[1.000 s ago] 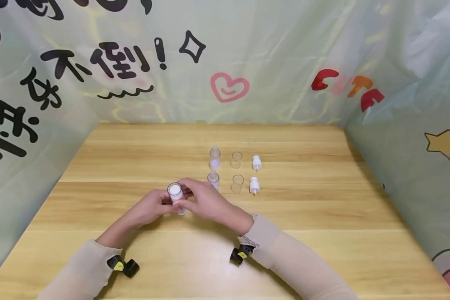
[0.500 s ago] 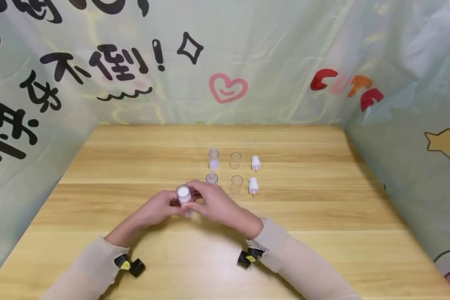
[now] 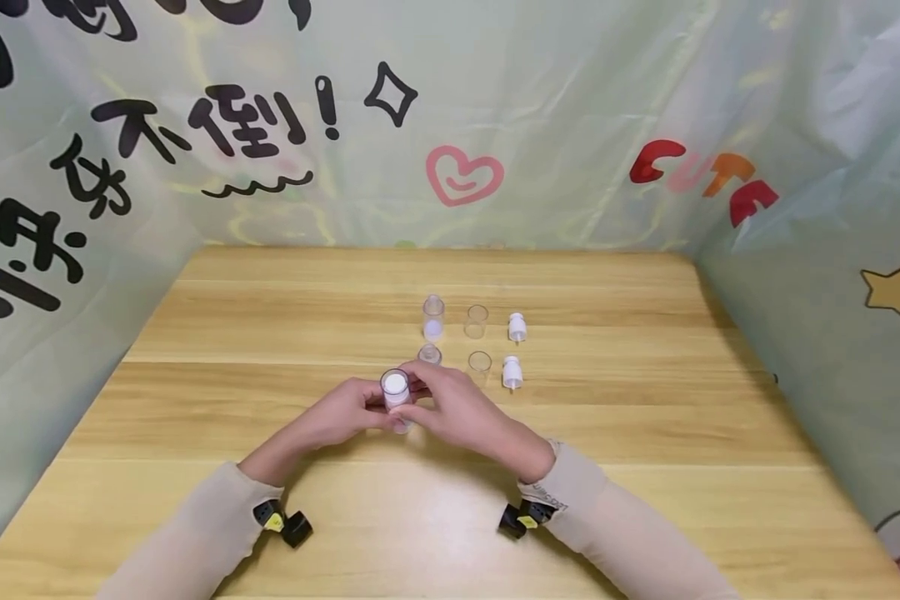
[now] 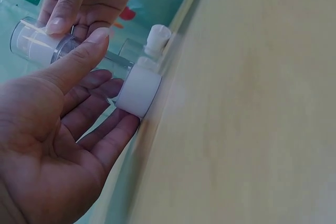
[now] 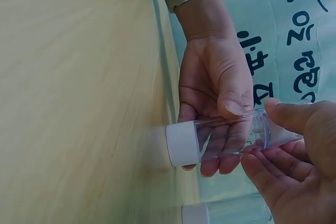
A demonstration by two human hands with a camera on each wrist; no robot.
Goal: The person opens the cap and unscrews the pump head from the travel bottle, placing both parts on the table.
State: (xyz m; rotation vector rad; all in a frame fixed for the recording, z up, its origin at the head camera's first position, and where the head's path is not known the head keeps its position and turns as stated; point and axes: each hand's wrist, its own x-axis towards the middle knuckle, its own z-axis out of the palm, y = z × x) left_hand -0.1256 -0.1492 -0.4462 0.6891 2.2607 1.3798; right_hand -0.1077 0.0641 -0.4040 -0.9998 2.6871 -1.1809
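Observation:
Both hands hold one clear pump bottle [image 3: 396, 385] just above the table. It stands upright, with a white base [image 4: 139, 90] and a white pump top inside a clear cap [image 4: 34, 40]. My left hand [image 3: 348, 412] grips the clear body, its thumb near the neck and its fingers around the far side. Higher up, my right hand [image 3: 453, 404] pinches the clear cap between thumb and fingers. Right behind the hands is another clear bottle [image 3: 429, 353], partly hidden by the right hand.
Farther back stands one more clear bottle [image 3: 433, 318]. Two clear caps [image 3: 477, 322] are lined up to its right, the nearer one partly covered by the right hand. Two white pump heads [image 3: 517, 327] stand beyond them. Printed cloth walls [image 3: 555, 108] border the wooden table [image 3: 435, 533].
Both hands have shifted to the right together, carrying the pump bottle closer to the standing row. Their hold looks the same. The other bottles, caps and pump heads stay in place.

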